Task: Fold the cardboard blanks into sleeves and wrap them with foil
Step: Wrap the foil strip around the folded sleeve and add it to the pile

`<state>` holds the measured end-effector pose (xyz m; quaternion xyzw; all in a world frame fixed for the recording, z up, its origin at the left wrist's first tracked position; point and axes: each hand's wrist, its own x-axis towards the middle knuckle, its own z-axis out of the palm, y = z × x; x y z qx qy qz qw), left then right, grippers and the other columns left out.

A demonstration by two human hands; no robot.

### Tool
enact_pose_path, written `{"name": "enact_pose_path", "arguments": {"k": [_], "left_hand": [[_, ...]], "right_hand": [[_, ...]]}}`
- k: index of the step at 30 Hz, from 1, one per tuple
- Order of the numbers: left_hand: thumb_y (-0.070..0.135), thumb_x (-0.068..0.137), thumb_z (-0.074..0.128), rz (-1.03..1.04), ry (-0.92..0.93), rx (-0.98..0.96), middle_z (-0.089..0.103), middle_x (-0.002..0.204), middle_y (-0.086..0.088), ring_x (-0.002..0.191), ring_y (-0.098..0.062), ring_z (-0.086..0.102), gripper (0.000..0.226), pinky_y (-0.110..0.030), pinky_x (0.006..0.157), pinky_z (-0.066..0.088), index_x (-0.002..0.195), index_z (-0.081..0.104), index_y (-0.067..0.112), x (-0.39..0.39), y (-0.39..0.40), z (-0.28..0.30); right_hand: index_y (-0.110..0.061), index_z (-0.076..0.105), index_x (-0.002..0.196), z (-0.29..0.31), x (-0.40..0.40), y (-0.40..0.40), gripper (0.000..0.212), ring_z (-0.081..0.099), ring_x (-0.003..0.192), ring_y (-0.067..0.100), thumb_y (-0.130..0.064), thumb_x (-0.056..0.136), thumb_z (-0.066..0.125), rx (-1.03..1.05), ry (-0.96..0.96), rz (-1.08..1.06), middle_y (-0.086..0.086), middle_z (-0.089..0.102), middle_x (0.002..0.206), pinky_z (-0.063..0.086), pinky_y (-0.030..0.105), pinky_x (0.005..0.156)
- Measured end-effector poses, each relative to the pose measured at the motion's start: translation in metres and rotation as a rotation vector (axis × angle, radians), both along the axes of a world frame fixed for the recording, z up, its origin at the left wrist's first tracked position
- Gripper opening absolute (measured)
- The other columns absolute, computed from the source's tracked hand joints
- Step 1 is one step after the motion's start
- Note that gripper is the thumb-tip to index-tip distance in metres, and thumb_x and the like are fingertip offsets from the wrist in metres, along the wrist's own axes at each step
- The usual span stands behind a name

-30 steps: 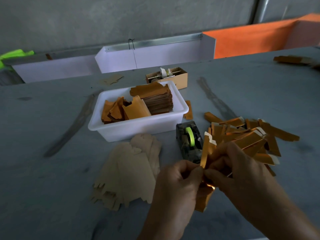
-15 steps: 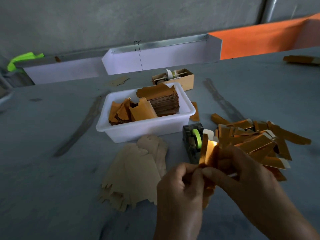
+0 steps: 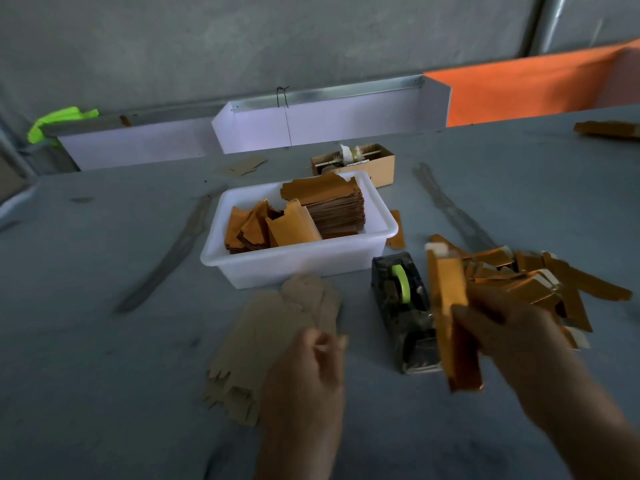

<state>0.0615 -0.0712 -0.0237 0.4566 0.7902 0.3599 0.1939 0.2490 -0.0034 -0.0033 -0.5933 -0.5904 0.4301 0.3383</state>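
Gripping a foil-wrapped sleeve (image 3: 453,317), my right hand (image 3: 512,337) holds it upright in front of the tape dispenser (image 3: 403,306), fingers curled round its middle, so the gold strip sticks out above and below my grasp. I see the sleeve's pale top end near the pile of finished sleeves (image 3: 540,282), which lies on the table (image 3: 104,375) just behind that hand. My left hand (image 3: 308,372) is well apart from the sleeve, off to its left, hovering over the stack of plain cardboard blanks (image 3: 277,334); its fingers look loosely curled with the fingertips near the thumb, and I cannot tell through the blur whether they pinch anything. Beyond the blanks sits the white tub (image 3: 298,265), holding a tall stack of gold foil pieces (image 3: 332,206) and some looser ones beside it.
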Motion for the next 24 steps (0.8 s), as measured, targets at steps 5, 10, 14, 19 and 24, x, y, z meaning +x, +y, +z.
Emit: {"name": "enact_pose_path", "arguments": {"k": [5,10,14,19,24], "left_hand": [[0.067,0.084,0.044,0.151,0.636,-0.444,0.049,0.118,-0.009,0.111,-0.026,0.049,0.062,-0.032,0.089,0.041,0.116,0.046,0.014,-0.047,-0.002,-0.016],[0.057,0.07,0.072,0.237,0.392,-0.426,0.046,0.117,-0.021,0.109,-0.039,0.048,0.076,-0.041,0.09,0.04,0.116,0.046,0.002,-0.061,0.003,-0.023],[0.031,0.067,0.083,0.272,0.133,-0.308,0.055,0.112,-0.023,0.111,-0.037,0.05,0.061,-0.04,0.084,0.044,0.113,0.056,0.0,-0.081,0.005,-0.028],[0.019,0.064,0.086,0.359,0.032,-0.17,0.063,0.097,-0.023,0.098,-0.038,0.058,0.043,-0.038,0.075,0.041,0.095,0.063,0.001,-0.093,0.004,-0.034],[0.021,0.077,0.076,0.409,0.085,-0.04,0.066,0.088,-0.016,0.091,-0.036,0.061,0.015,-0.038,0.075,0.041,0.078,0.063,0.013,-0.095,0.005,-0.031]], "right_hand": [[-0.004,0.062,0.098,0.009,0.032,0.047,0.022,0.052,0.075,0.034,-0.023,0.091,0.052,0.21,-0.338,-0.342,0.022,0.062,0.089,0.041,0.038,0.068],[-0.019,0.062,0.085,-0.005,0.025,0.023,0.01,0.059,0.072,0.023,-0.022,0.09,0.055,0.296,-0.252,-0.296,0.005,0.064,0.086,0.046,0.032,0.06],[-0.019,0.064,0.089,-0.027,0.018,-0.002,0.011,0.061,0.078,0.022,-0.01,0.086,0.061,0.293,-0.279,-0.219,0.003,0.063,0.087,0.046,0.03,0.063],[-0.021,0.067,0.102,-0.023,0.024,-0.003,0.017,0.053,0.083,0.015,-0.015,0.086,0.061,0.331,-0.296,-0.303,-0.005,0.056,0.098,0.038,0.024,0.062],[-0.024,0.068,0.095,-0.015,0.024,-0.007,0.016,0.051,0.075,0.007,-0.014,0.086,0.062,0.377,-0.207,-0.328,-0.004,0.058,0.096,0.035,0.016,0.062]]}}
